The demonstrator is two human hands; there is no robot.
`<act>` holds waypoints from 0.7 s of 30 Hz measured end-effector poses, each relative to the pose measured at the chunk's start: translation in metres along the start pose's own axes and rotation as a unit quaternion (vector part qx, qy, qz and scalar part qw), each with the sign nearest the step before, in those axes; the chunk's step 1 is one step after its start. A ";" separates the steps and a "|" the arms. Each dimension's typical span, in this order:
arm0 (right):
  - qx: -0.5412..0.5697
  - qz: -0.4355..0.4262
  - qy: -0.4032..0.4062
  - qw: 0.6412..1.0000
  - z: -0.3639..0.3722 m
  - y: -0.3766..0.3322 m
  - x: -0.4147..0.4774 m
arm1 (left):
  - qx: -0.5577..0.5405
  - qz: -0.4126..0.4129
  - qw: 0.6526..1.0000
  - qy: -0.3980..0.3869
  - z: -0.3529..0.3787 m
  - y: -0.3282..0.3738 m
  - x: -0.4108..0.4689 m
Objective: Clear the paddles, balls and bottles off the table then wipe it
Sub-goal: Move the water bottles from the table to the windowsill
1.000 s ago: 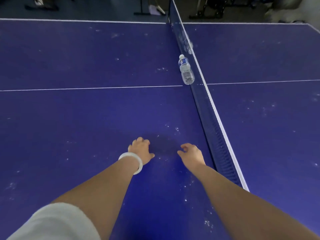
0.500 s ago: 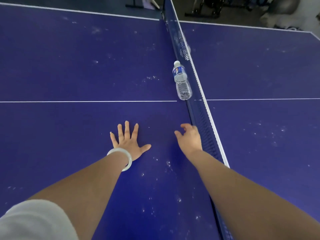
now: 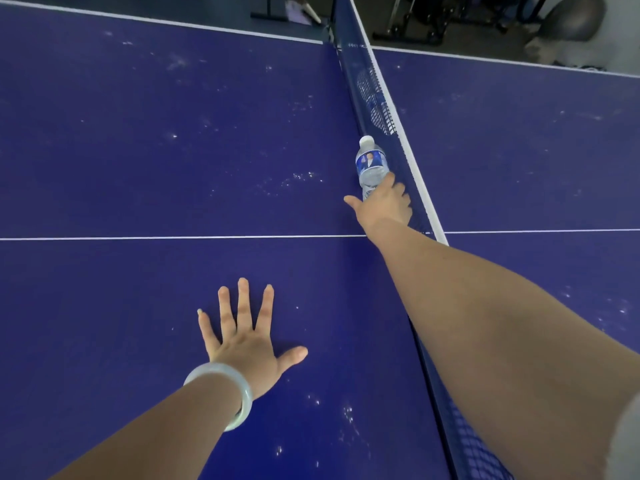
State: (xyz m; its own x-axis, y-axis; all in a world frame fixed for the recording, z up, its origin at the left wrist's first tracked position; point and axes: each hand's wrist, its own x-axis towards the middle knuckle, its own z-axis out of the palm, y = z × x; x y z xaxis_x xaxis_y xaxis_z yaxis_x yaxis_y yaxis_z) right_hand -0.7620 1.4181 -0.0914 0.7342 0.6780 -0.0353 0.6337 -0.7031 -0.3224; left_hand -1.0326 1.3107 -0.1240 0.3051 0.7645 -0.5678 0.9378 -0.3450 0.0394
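Note:
A clear plastic water bottle (image 3: 370, 164) with a white cap and blue label lies on the blue ping-pong table (image 3: 138, 150), close against the left side of the net (image 3: 412, 174). My right hand (image 3: 384, 202) reaches far forward and covers the bottle's lower end. Its fingers lie on the bottle and its thumb is spread out to the left. My left hand (image 3: 242, 337) presses flat on the table nearer to me, fingers spread, a pale bangle on its wrist. White dusty specks dot the table top.
The net runs from near right to the far edge and splits the table. A pale bottle-like shape (image 3: 375, 98) shows through the mesh on its far side. Beyond the table's far edge are metal stands and a grey ball (image 3: 571, 19) on a dark floor.
My right hand has stretched forward from mid-table to the bottle and now touches it. My left hand opened from curled to flat and stays pressed on the table.

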 end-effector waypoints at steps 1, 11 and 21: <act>-0.003 0.014 -0.005 1.000 0.002 0.001 0.004 | 0.000 0.001 1.000 0.000 0.000 0.000 0.000; -0.036 -0.058 0.017 0.998 0.005 0.025 -0.038 | -0.006 -0.005 1.000 -0.016 -0.004 0.001 0.001; 0.000 -0.045 -0.011 0.999 0.001 0.066 -0.126 | -0.018 0.003 1.000 0.012 -0.004 -0.001 -0.004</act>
State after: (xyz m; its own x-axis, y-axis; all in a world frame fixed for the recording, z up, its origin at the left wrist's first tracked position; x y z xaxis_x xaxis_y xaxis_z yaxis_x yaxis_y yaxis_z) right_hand -0.8133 1.2865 -0.1090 0.6691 0.7426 -0.0281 0.6965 -0.6398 -0.3248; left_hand -1.0342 1.3102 -0.1187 0.3132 0.7757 -0.5479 0.9415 -0.3290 0.0725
